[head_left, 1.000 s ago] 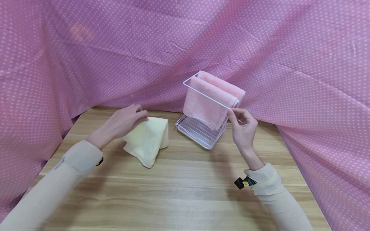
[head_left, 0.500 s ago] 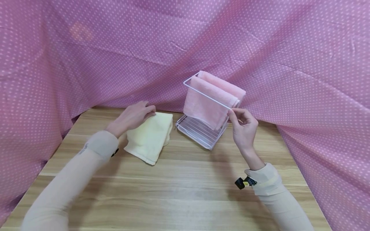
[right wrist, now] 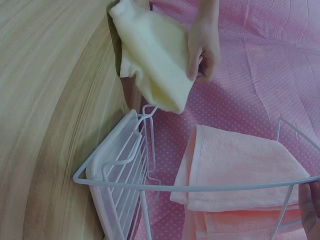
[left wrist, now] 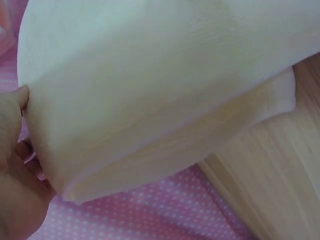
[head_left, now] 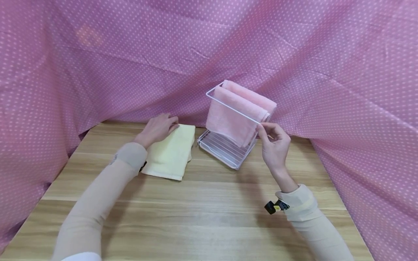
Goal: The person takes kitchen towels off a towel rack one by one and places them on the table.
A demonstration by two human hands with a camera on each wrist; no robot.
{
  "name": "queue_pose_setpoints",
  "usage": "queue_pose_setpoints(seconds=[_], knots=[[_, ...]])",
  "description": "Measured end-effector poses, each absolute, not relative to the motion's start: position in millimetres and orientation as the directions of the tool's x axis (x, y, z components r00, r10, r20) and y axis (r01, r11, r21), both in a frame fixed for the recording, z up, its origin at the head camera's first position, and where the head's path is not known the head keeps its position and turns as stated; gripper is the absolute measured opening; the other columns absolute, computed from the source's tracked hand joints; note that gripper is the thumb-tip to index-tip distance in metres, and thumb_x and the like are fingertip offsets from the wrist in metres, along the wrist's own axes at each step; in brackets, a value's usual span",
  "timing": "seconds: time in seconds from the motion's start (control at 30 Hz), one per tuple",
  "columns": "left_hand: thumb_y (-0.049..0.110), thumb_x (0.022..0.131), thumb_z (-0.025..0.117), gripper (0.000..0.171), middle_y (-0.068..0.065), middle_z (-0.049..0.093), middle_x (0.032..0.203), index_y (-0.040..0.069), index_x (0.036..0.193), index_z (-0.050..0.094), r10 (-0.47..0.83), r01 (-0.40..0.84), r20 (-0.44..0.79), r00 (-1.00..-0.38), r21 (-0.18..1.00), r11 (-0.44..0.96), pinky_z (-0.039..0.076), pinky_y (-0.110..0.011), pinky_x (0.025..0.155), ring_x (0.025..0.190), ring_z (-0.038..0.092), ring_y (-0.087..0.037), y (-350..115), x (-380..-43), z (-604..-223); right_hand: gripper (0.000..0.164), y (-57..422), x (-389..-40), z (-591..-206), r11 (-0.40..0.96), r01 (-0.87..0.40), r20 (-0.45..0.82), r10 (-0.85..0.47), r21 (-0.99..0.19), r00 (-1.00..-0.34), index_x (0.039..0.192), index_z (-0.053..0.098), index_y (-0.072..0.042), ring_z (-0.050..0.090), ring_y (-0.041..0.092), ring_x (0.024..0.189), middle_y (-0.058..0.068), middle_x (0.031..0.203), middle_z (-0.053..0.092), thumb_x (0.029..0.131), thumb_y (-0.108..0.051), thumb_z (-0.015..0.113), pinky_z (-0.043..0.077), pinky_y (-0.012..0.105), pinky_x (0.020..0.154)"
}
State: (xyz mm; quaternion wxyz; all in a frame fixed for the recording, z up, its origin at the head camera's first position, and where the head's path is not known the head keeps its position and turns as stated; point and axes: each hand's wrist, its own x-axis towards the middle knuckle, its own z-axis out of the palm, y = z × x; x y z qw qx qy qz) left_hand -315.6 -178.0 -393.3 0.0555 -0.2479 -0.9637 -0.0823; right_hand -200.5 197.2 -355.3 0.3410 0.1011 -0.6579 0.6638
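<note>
My left hand [head_left: 158, 128] pinches the top fold of a pale yellow towel [head_left: 171, 154]. The folded towel hangs from the fingers, its lower edge close to the tabletop; in the left wrist view the towel [left wrist: 150, 85] covers part of the fingers. To the right stands a white wire rack [head_left: 220, 150] with a slatted base and a tray under it. Two folds of a pink towel [head_left: 228, 116] drape over its upper bars. With thumb and fingers my right hand [head_left: 275, 146] grips the rack's upper front right corner; in the right wrist view only its fingertips [right wrist: 310, 205] show.
A wooden table [head_left: 209, 217] lies under everything. Pink polka-dot cloth [head_left: 163, 54] hangs behind it and along both sides, close to the back of the rack.
My left hand has moved right and slightly away from me with the yellow towel, which now hangs straighter, beside the rack. The right hand and the rack have stayed in place.
</note>
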Motion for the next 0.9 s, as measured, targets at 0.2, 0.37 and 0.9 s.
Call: queue_pose_setpoints(seconds=[0.2, 0.37, 0.9], knots=[[0.034, 0.112, 0.051, 0.031, -0.024, 0.066, 0.137, 0.012, 0.129, 0.066, 0.407, 0.418, 0.098, -0.908, 0.199, 0.886, 0.055, -0.068, 0.099, 0.134, 0.058, -0.050, -177, -328, -404, 0.017, 197, -199, -357, 0.105, -0.582, 0.581, 0.326, -0.806, -0.746, 0.098, 0.068, 0.020, 0.070, 0.006, 0.068, -0.008, 0.077, 0.072, 0.095, 0.004, 0.072, 0.062, 0.017, 0.064], [0.035, 0.112, 0.050, 0.034, -0.021, 0.068, 0.129, 0.011, 0.132, 0.065, 0.369, 0.379, 0.084, -0.925, 0.228, 0.897, 0.057, -0.062, 0.096, 0.123, 0.064, -0.044, -174, -335, -415, 0.017, 196, -199, -357, 0.112, -0.588, 0.589, 0.323, -0.801, -0.741, 0.098, 0.067, 0.021, 0.070, 0.005, 0.068, -0.010, 0.077, 0.072, 0.095, 0.005, 0.071, 0.062, 0.017, 0.064], [0.034, 0.112, 0.050, 0.034, -0.018, 0.065, 0.117, 0.010, 0.131, 0.065, 0.372, 0.385, 0.101, -0.923, 0.222, 0.896, 0.057, -0.053, 0.086, 0.107, 0.062, -0.035, -165, -348, -436, 0.016, 195, -198, -356, 0.146, -0.590, 0.603, 0.310, -0.794, -0.735, 0.099, 0.067, 0.021, 0.070, 0.007, 0.068, -0.011, 0.079, 0.072, 0.096, 0.005, 0.070, 0.061, 0.017, 0.064]])
